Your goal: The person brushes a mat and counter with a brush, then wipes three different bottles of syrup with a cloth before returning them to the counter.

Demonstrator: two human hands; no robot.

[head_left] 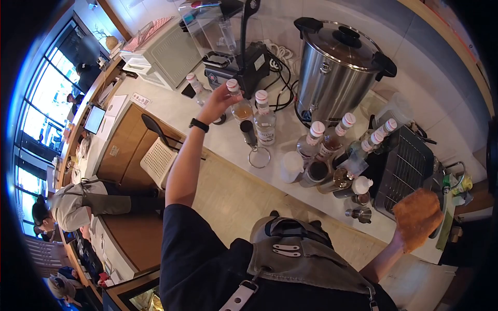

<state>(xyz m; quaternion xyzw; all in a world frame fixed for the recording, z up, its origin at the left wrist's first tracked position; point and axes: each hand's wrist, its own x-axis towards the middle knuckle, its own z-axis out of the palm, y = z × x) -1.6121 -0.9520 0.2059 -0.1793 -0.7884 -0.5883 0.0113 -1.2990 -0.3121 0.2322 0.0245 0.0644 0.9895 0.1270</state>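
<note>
Bright windows (39, 98), pale counter (171, 111), beige tiled floor (233, 197), wooden cabinets (122, 150)

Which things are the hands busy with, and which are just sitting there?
In the hands:
- left hand grips a syrup bottle by its neck
- right hand holds an orange cloth

Just sitting there:
- clear bottle
- big metal urn
- blender
- row of capped bottles
- small metal cup
</note>
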